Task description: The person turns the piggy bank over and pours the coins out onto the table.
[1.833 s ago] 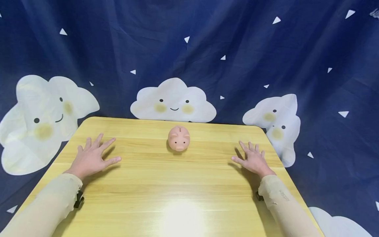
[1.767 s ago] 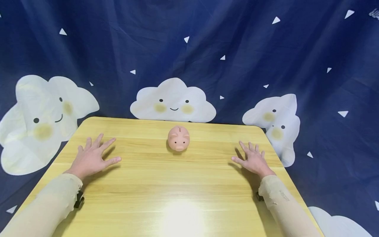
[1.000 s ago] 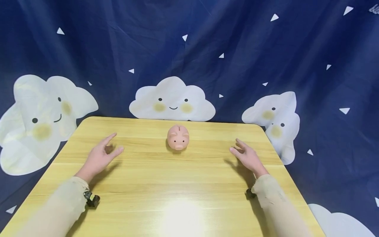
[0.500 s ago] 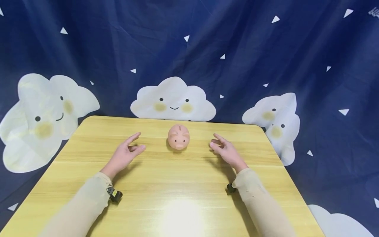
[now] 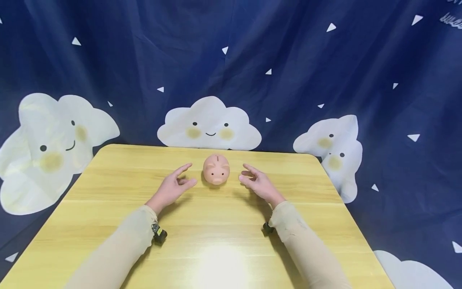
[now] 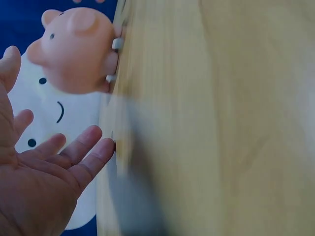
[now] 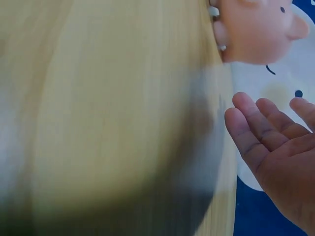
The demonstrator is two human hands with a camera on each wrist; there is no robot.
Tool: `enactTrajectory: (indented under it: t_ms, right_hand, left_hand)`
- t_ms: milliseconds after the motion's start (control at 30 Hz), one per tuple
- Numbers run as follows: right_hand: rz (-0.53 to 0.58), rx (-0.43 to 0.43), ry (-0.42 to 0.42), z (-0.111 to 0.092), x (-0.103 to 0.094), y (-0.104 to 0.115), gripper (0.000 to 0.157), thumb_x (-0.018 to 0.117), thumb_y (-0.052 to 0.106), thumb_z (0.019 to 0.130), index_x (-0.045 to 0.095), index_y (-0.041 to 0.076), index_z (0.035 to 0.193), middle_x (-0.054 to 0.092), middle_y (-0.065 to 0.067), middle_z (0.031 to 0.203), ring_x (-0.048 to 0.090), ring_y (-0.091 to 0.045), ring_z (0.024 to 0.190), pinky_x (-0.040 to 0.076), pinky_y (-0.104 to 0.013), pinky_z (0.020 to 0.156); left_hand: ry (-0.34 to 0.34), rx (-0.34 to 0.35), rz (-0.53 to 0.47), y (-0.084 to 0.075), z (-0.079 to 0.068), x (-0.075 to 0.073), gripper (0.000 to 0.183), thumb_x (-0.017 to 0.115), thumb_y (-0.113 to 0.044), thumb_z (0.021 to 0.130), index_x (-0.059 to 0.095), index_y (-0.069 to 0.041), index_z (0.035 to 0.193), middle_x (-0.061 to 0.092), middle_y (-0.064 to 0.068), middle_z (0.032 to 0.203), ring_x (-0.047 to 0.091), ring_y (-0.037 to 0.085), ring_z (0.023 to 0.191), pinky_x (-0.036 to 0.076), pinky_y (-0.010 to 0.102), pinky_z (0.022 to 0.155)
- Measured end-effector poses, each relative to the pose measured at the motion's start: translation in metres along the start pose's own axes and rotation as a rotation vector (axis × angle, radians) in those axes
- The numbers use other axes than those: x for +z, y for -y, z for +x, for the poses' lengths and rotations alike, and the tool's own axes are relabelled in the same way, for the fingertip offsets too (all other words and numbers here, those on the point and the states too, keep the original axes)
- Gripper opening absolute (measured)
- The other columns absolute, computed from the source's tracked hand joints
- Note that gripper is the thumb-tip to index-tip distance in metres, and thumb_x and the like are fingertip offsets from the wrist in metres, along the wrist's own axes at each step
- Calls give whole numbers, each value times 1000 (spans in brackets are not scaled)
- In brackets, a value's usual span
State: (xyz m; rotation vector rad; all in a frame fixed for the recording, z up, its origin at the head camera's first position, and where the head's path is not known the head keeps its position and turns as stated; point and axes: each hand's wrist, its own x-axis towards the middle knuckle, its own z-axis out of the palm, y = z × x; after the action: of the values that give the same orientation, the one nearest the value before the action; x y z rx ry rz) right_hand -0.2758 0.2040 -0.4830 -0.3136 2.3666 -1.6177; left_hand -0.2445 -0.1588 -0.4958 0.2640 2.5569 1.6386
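A pink piggy bank (image 5: 216, 170) with a coin slot on top stands upright toward the back of the wooden table, its snout facing the person. To its left, the left hand (image 5: 169, 190) hovers with thumb and fingers apart, close but not touching. On the other side the right hand (image 5: 262, 186) holds a similar relaxed pose, a small gap from the pig. The left wrist view shows the pig (image 6: 81, 51) beyond the spread fingers. In the right wrist view part of the pig (image 7: 256, 32) is cut off by the top edge. Nothing is in either palm.
The light wooden table (image 5: 216, 224) has rounded far corners and a bright glare spot near its front. Behind it hangs a dark blue curtain (image 5: 195, 52) with smiling clouds and white triangles. A small black camera (image 5: 159, 234) sits at the left wrist, another (image 5: 267, 228) at the right.
Both hands have moved inward from the table's sides toward the piggy bank. Their flat, spread fingers have turned so the palms face each other. The pig stays where it was.
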Motion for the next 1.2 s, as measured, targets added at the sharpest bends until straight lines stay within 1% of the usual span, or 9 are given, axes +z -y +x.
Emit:
enactTrajectory:
  t_ms: [167, 333, 400, 533, 667, 867, 1000, 1133, 1200]
  right_hand:
    - [17, -5, 26, 12, 12, -3, 81, 73, 43, 102, 32, 23, 170, 49, -20, 164, 63, -36, 138, 58, -49, 109]
    - [24, -43, 47, 26, 24, -2, 88, 78, 36, 100, 28, 23, 171, 47, -19, 165, 57, -38, 145, 51, -54, 118]
    - [25, -58, 58, 30, 28, -1, 91, 80, 36, 98, 26, 26, 171, 47, -18, 165, 58, -36, 145, 49, -54, 120]
    - [27, -74, 81, 36, 34, -1, 93, 80, 38, 98, 25, 28, 172, 46, -16, 166, 57, -35, 146, 48, -54, 120]
    - [14, -87, 80, 39, 39, 2, 89, 79, 36, 99, 27, 28, 171, 45, -16, 167, 56, -37, 146, 48, -53, 121]
    - [3, -102, 62, 41, 45, 4, 82, 76, 34, 102, 30, 34, 169, 43, -19, 167, 54, -43, 146, 47, -56, 121]
    - [42, -109, 57, 42, 47, 5, 76, 72, 31, 104, 32, 34, 169, 44, -20, 167, 50, -45, 149, 49, -56, 119]
    - [98, -101, 58, 43, 49, 4, 73, 69, 31, 106, 32, 30, 170, 46, -19, 166, 52, -41, 149, 56, -51, 111]
    - [126, -89, 53, 42, 50, 3, 72, 68, 31, 107, 32, 29, 170, 48, -17, 165, 56, -37, 146, 58, -48, 108]
  left_hand:
    - [26, -6, -12, -4, 12, 14, 83, 74, -56, 98, 37, -29, 167, 31, 10, 176, 57, 42, 143, 55, 54, 111]
    - [33, 14, 8, -7, 25, 26, 83, 74, -55, 98, 37, -28, 167, 33, 14, 175, 58, 42, 142, 50, 56, 118]
    - [25, 30, 17, -8, 29, 30, 83, 75, -54, 98, 38, -26, 167, 37, 18, 172, 62, 41, 138, 54, 54, 114]
    - [21, 30, -22, -10, 34, 36, 85, 78, -52, 96, 38, -26, 167, 47, 22, 165, 68, 37, 129, 61, 47, 101]
    - [10, 27, -59, -14, 36, 42, 85, 79, -50, 96, 38, -28, 167, 54, 20, 159, 70, 32, 123, 61, 38, 96]
    - [-6, 66, -95, -15, 41, 52, 82, 78, -44, 98, 37, -29, 167, 65, 23, 146, 75, 28, 113, 60, 29, 88]
    - [-23, 71, -100, -16, 42, 56, 80, 76, -43, 100, 36, -30, 167, 63, 24, 149, 75, 32, 115, 62, 34, 90]
    - [-38, 59, -111, -15, 42, 59, 78, 74, -45, 101, 36, -33, 167, 55, 21, 158, 69, 36, 128, 60, 46, 104]
    - [-43, 50, -128, -14, 41, 60, 76, 73, -44, 102, 36, -34, 167, 50, 18, 164, 66, 37, 134, 57, 48, 110]
